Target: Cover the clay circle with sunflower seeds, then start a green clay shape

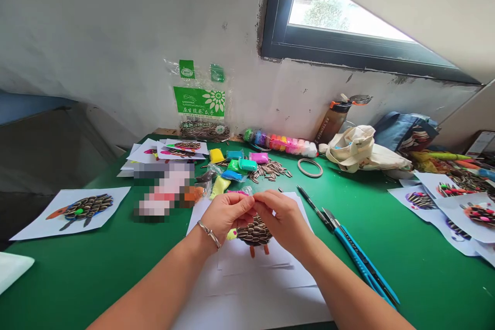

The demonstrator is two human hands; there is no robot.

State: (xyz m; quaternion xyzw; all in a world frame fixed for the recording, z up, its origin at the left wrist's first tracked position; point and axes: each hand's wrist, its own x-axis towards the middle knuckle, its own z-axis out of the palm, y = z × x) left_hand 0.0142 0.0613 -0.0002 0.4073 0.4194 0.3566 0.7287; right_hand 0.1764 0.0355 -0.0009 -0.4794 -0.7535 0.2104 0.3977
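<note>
From my remote seat, I see the left hand and the right hand drawn in close, both curled, with their fingertips meeting just above the paper. I cannot tell whether they pinch anything (the fingers hide that spot). A silver bangle circles the left wrist.

Right under the hands lies a bird of overlapping sunflower seeds with orange feet, on a white paper sheet. A yellow-green clay lump sits just beside the bird. To the right, blue-handled craft knives lie on the green worktop.

Farther out, loose sunflower seeds lie among small packets of coloured clay, near a tan rubber ring. Finished seed pictures lie to the left, with more at far right. Along the wall I make out a row of clay packs, a brown bottle and a cream cloth bag. A green-printed seed bag hangs on the wall (a nearby patch is too blurred to read).
</note>
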